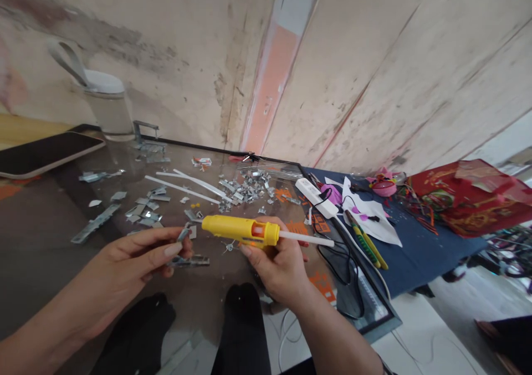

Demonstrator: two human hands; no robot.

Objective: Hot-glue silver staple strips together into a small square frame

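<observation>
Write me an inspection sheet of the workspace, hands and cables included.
Surface: glossy dark tabletop, cluttered.
Work items: yellow plastic glue gun, white rod protruding from its rear; small flat silvery piece.
Clutter: scattered silvery scraps, slim white rods.
Hands: left hand pinches the small flat silvery piece near the nozzle; right hand grips the glue gun.
Cables: thin black cord looped near white rectangular power strip.
Surroundings: stained beige wall; red patterned bag on dark blue cloth.

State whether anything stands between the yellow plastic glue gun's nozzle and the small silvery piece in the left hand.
Nothing visible does: the nozzle is close to the piece in the left hand; contact is unclear.
</observation>
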